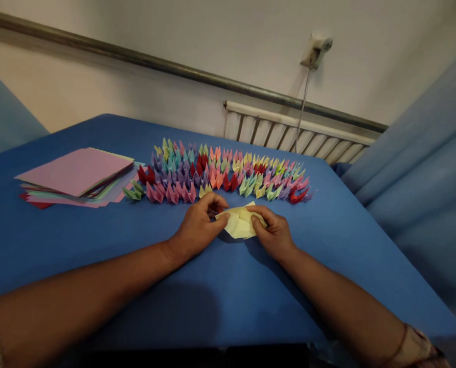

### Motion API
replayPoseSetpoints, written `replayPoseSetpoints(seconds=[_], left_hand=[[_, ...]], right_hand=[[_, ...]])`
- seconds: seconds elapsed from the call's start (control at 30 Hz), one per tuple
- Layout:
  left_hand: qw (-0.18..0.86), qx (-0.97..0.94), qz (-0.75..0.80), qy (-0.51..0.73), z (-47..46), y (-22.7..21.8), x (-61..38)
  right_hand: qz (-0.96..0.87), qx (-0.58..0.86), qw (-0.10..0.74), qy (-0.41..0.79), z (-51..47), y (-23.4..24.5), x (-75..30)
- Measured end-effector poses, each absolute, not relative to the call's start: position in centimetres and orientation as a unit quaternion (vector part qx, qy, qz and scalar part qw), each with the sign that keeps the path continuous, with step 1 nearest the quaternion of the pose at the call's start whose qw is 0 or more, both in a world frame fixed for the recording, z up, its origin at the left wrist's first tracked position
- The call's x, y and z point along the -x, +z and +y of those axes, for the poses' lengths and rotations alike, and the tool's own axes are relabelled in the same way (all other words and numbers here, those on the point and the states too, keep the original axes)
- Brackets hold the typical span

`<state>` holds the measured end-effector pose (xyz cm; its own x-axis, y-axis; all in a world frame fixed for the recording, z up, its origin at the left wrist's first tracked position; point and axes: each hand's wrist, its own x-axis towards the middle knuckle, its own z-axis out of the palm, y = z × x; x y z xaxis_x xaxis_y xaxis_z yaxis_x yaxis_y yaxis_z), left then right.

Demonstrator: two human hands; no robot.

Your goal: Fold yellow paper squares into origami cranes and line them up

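Between my two hands is a pale yellow sheet of origami paper, partly folded, with creases across it. My left hand pinches its left edge between thumb and fingers. On the other side, my right hand grips the right edge, thumb on top and the fingers curled behind. The paper is held just over the blue tabletop. Right behind it stand rows of small folded paper cranes in pink, red, purple, green, yellow and blue.
A stack of coloured paper sheets, pink on top, lies at the left. Behind the table are a wall rail, a radiator and a socket with a plug and cord. A blue curtain hangs at the right.
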<state>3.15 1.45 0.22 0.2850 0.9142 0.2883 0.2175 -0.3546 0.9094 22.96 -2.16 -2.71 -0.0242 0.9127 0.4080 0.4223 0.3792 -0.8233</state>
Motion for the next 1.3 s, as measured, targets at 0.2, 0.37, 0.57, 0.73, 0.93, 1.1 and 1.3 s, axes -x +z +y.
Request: replayPoseSetpoints(seconds=[0.2, 0.37, 0.57, 0.73, 0.93, 1.1, 1.3], left_hand=[[0.493, -0.681, 0.351, 0.412, 1.1, 0.4, -3.3], [0.542, -0.62, 0.371, 0.429, 1.1, 0.9, -3.3], [0.566, -0.631, 0.364, 0.385, 1.2, 1.3, -2.9], [0.577, -0.613, 0.385, 0.378, 1.9, 0.5, -3.3], [0.653, -0.6, 0.362, 0.288, 1.9, 0.2, -3.5], [0.681, -0.562, 0.374, 0.284, 1.3, 0.4, -3.5], [0.629, -0.52, 0.426, 0.389, 1.7, 0.1, -3.9]], right_hand=[[-0.682, 0.457, 0.493, 0.288, -2.3, -2.4, -23.0], [-0.675, 0.441, 0.504, 0.309, -2.4, -2.1, -23.2], [-0.714, 0.42, 0.497, 0.259, -2.7, -1.3, -23.3], [-0.735, 0.417, 0.466, 0.263, -2.7, -0.8, -23.6], [-0.744, 0.389, 0.438, 0.321, -3.0, -0.9, -23.6], [-0.656, 0.408, 0.487, 0.407, -2.9, -1.4, -23.4], [-0.599, 0.373, 0.521, 0.481, -2.8, -1.9, -22.5]])
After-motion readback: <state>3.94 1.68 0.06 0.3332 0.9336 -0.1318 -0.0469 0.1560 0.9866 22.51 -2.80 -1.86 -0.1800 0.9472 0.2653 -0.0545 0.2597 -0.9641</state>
